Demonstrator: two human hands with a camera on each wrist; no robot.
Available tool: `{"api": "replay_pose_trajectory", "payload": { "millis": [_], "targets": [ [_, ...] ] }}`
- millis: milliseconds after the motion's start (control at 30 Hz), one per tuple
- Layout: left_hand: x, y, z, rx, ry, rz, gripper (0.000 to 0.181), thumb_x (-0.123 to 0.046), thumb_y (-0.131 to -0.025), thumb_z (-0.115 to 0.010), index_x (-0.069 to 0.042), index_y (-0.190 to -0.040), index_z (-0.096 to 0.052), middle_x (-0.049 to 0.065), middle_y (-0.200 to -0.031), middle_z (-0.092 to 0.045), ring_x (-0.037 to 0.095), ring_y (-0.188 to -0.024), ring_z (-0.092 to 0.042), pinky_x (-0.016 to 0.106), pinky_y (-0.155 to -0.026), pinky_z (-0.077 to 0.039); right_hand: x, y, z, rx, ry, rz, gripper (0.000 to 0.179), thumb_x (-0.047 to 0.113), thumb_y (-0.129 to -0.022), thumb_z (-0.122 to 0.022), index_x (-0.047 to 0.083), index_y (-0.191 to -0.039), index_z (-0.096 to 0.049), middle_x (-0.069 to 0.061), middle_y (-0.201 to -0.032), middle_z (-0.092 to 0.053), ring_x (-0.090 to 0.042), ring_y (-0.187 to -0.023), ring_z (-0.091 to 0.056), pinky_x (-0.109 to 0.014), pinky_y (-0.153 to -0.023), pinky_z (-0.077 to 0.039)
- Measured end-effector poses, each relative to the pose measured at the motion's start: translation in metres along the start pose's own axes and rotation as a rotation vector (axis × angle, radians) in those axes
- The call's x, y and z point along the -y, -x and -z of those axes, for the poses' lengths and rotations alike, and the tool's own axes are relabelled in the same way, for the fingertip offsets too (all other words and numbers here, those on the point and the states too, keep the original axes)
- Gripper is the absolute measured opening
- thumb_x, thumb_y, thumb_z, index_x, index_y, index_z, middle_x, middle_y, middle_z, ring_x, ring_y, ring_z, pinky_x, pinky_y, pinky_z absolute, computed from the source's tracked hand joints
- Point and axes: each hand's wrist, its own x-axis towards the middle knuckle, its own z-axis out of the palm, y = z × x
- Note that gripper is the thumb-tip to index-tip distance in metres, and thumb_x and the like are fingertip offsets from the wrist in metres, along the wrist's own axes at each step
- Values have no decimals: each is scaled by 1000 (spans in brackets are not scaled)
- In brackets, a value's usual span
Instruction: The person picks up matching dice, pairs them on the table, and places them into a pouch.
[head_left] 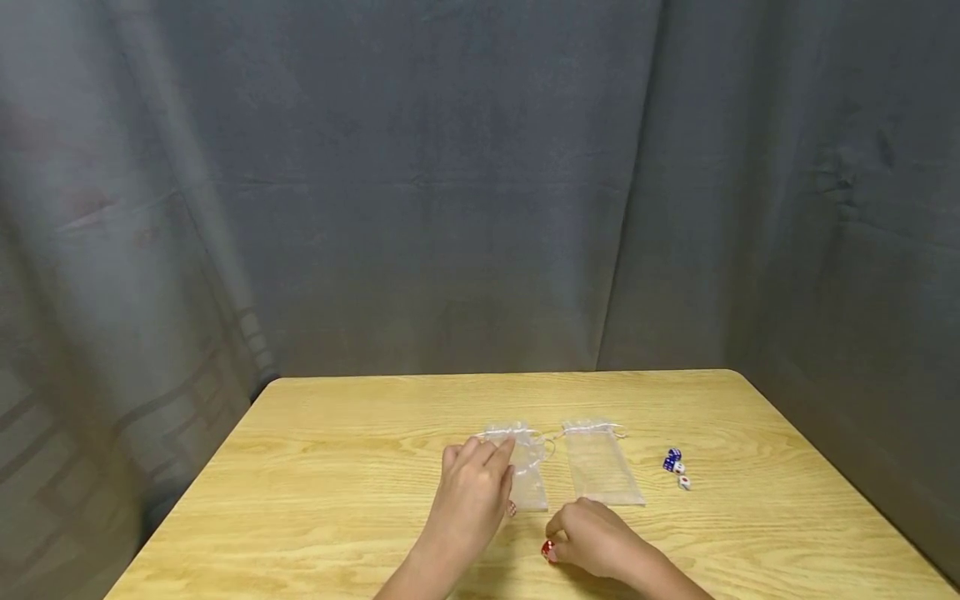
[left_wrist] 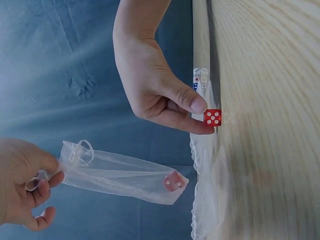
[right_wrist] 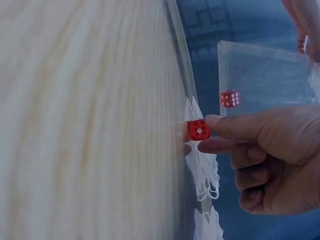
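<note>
White sheer bag (left_wrist: 117,177): hangs below left hand (head_left: 471,487), bagged red die (left_wrist: 175,182) at its bottom
Bag axis: long axis near upright, drawstring end up at fingers, bottom toward tabletop (head_left: 337,500)
Left hand: pinches bag near drawstring end
Right hand (head_left: 600,535): pinches second red die (left_wrist: 212,118) at fingertips, just above or touching tabletop, cannot tell which
Second red die, faces: five toward left wrist, one toward right wrist
First flat bag (head_left: 603,471): ahead of right hand, drawstring end away
Second flat bag (head_left: 536,495): right of left hand, same direction
Bag count: three
Dice count: two red; two blue dice (head_left: 668,464), two white dice (head_left: 684,482), beyond right hand, rightward
</note>
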Motion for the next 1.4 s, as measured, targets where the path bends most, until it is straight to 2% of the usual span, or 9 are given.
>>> {"api": "replay_pose_trajectory", "payload": {
  "millis": [67, 133, 233, 300, 533, 733, 900, 1033, 1400],
  "targets": [
    [0, 0, -1, -7, 3, 2, 31, -10, -73, -75, -1, -102, -69, -3, -78, -63, 10, -73, -52, 29, -71, -40, 0, 1, -1, 10, -6, 4, 17, 23, -75, -74, 11, -86, -74, 8, -81, -69, 1, -61, -50, -53, -88, -39],
    [-1, 0, -1, -14, 4, 1, 30, -10, -73, -75, -1, -102, -69, -2, -78, -64, 10, -73, -53, 29, -71, -40, 0, 1, -2, 13, -7, 9, 14, 23, -75, -74, 12, -84, -74, 12, -78, -68, 2, -58, -46, -48, -86, -42],
    [-1, 0, -2, -17, 4, -1, 30, -10, -73, -75, -1, -102, -69, -2, -79, -64, 11, -75, -54, 30, -72, -40, -1, 2, -3, 7, -8, 20, 10, 21, -75, -74, 14, -82, -74, 15, -75, -66, 2, -56, -43, -36, -75, -44],
    [-2, -1, -2, -18, 2, -2, 29, -10, -74, -75, -2, -101, -70, -2, -79, -64, 11, -75, -55, 31, -72, -40, 0, 2, -3, -8, 0, 28, 6, 20, -75, -74, 16, -79, -73, 19, -70, -62, 2, -55, -42, -30, -66, -41],
    [-1, -1, -2, -17, 3, -5, 29, -10, -73, -75, -1, -101, -70, -2, -78, -64, 11, -73, -53, 30, -71, -39, 1, 2, 0, -82, -32, -2, 11, 15, -78, -72, 9, -86, -73, 18, -57, -50, 1, -47, -33, -21, -45, -33],
    [-1, -1, 0, -20, 4, -9, 29, -9, -73, -75, -1, -100, -70, -3, -77, -63, 10, -72, -52, 29, -70, -39, 1, -2, 5, -235, -15, -40, 21, 13, -77, -73, 3, -95, -71, 15, -51, -39, 2, -44, -31, -19, -40, -30],
    [-2, -1, 0, -15, 3, -13, 30, -9, -73, -75, -1, -101, -70, -3, -76, -63, 10, -72, -52, 29, -71, -39, 2, -5, 11, -395, 29, -128, 23, 14, -75, -74, 6, -97, -71, 14, -52, -37, -1, -46, -30, -20, -42, -30],
    [-2, -1, 0, -9, -2, -16, 30, -10, -74, -75, -1, -101, -69, -3, -77, -63, 10, -72, -52, 30, -71, -39, 4, -5, 14, -489, 34, -185, 23, 16, -76, -75, 9, -97, -71, 13, -54, -37, -3, -48, -30, -20, -44, -30],
    [0, 0, 0, 5, -6, -12, 29, -9, -73, -76, -1, -101, -69, -2, -78, -64, 13, -76, -56, 31, -72, -41, 8, -3, 20, -654, -28, -161, 27, 9, -72, -77, 8, -99, -71, 14, -55, -35, -1, -49, -29, -20, -44, -31]
  ]
}}
